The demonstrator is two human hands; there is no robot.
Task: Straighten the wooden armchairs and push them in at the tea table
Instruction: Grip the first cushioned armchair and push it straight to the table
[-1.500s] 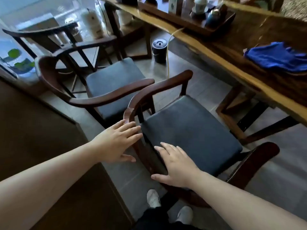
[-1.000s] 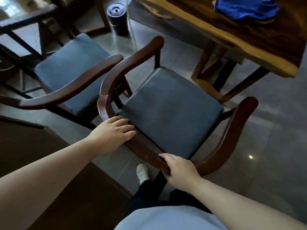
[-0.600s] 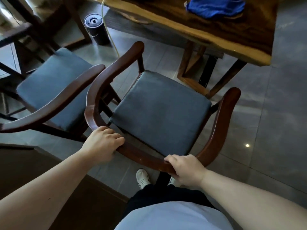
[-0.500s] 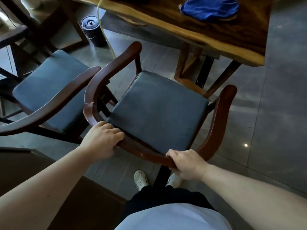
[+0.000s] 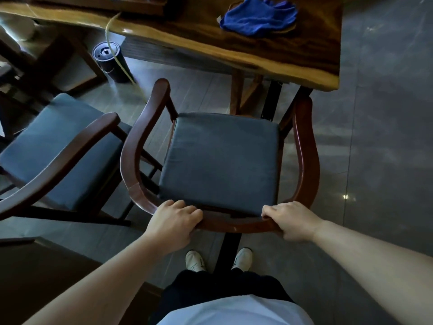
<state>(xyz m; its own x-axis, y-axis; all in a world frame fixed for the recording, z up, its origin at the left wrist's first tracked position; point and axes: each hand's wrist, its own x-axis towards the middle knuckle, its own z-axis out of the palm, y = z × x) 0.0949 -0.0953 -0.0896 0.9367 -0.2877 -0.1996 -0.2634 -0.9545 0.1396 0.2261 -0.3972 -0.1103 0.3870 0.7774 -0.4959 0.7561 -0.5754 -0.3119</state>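
Armchair (image 5: pixel 222 158) swung square, facing table (image 5: pixel 187 43), hands (image 5: pixel 173 224) gripping backrest

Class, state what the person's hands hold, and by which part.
Both the left hand and right hand grip the near armchair by its curved back rail.

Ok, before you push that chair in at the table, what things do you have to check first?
1. Both hands on the back rail: left hand and right hand grip the curved rail of the dark wooden armchair with the grey seat cushion. Ok.
2. Chair faces the live-edge wooden tea table squarely. Ok.
3. Right armrest tip near the table leg; whether it clears, cannot tell.
4. Second wooden armchair on the left sits apart from this one. Ok.
5. Yellowish hose trails on the floor near the left armrest. Not ok.
6. White shoes behind the chair legs. Ok.
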